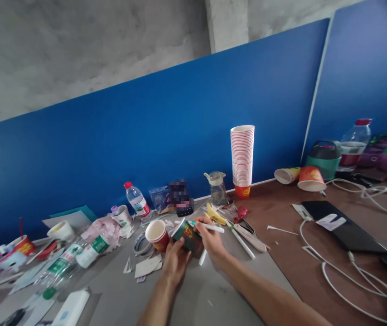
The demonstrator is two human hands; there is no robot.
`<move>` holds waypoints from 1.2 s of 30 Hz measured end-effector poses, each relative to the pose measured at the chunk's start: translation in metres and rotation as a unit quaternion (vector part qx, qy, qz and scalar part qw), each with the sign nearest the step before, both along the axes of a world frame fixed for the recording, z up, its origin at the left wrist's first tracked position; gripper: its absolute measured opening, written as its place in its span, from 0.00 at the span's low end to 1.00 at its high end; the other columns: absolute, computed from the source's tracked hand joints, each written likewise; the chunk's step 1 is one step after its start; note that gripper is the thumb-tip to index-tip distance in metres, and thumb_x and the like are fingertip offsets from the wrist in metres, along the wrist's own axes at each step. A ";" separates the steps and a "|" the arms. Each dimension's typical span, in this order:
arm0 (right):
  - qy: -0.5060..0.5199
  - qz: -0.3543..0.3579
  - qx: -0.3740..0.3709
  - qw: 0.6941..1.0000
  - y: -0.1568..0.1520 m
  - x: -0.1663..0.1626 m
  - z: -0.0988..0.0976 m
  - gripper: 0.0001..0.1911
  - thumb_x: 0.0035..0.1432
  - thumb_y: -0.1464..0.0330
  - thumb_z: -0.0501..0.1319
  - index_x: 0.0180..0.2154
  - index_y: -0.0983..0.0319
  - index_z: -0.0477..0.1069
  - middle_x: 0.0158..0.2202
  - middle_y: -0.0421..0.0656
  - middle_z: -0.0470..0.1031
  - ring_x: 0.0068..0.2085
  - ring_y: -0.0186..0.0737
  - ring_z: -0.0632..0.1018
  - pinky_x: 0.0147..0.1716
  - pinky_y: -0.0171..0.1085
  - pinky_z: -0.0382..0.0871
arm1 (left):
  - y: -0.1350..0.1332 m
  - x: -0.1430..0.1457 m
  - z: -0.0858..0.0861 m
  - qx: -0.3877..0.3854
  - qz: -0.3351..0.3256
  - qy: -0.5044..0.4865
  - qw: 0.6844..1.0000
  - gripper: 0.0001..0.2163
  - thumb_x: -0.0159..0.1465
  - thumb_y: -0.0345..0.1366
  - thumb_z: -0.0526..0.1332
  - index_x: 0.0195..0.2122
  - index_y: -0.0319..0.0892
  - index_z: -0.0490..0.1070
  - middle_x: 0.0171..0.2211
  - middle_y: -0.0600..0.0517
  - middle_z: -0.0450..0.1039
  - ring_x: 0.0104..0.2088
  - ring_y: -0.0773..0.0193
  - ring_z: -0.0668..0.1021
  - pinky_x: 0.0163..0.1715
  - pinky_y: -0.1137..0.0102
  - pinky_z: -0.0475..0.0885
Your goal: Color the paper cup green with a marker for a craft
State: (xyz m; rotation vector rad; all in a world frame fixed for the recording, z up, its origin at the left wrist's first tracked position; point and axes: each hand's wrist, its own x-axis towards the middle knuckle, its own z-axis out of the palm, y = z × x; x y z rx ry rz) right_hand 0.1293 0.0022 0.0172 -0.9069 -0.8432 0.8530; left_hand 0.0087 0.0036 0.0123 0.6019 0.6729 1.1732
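My left hand is wrapped round a paper cup, tilted, its side mostly dark green with a yellow and red print. Between the fingers of my right hand is a white marker pen, its greenish tip at the cup's side near the rim. Just left of the held cup stands a red paper cup with a white inside. A white pen-like piece lies on the table below my right hand.
A tall stack of paper cups stands against the blue partition. Nearby are a glass jar, tape rolls and a water bottle. Plastic bottles lie left; a black device and white cables lie right.
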 end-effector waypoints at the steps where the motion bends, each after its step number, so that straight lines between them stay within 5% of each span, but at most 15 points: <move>1: -0.004 0.010 0.001 1.000 0.000 0.000 0.000 0.08 0.49 0.63 0.58 0.25 0.60 0.69 0.20 0.37 0.67 0.24 0.34 0.66 0.26 0.33 0.59 | 0.000 0.000 0.000 -0.001 -0.001 -0.006 1.000 0.17 0.52 0.29 0.66 0.44 0.44 0.72 0.38 0.49 0.79 0.39 0.60 0.79 0.42 0.67 0.72; 15: -0.006 0.017 -0.006 1.000 -0.004 -0.002 0.006 0.08 0.48 0.63 0.58 0.24 0.60 0.69 0.19 0.37 0.67 0.23 0.34 0.67 0.24 0.33 0.60 | 0.002 -0.001 -0.003 0.025 -0.012 -0.012 1.000 0.14 0.53 0.32 0.66 0.42 0.45 0.73 0.41 0.49 0.78 0.43 0.59 0.78 0.47 0.65 0.70; 22: -0.109 0.038 0.013 0.993 -0.012 -0.003 0.009 0.06 0.50 0.66 0.58 0.26 0.60 0.71 0.21 0.39 0.69 0.25 0.36 0.68 0.25 0.33 0.62 | 0.004 -0.001 -0.006 0.033 0.006 0.003 0.999 0.14 0.52 0.33 0.68 0.41 0.45 0.72 0.39 0.50 0.78 0.42 0.59 0.79 0.47 0.64 0.70; 36: -0.204 -0.038 0.055 0.977 -0.014 -0.005 0.005 0.07 0.54 0.68 0.57 0.29 0.59 0.73 0.30 0.42 0.75 0.35 0.41 0.73 0.37 0.38 0.65 | 0.006 -0.001 -0.008 0.043 0.002 0.009 0.999 0.14 0.52 0.33 0.69 0.40 0.44 0.73 0.40 0.50 0.78 0.41 0.59 0.79 0.46 0.64 0.71</move>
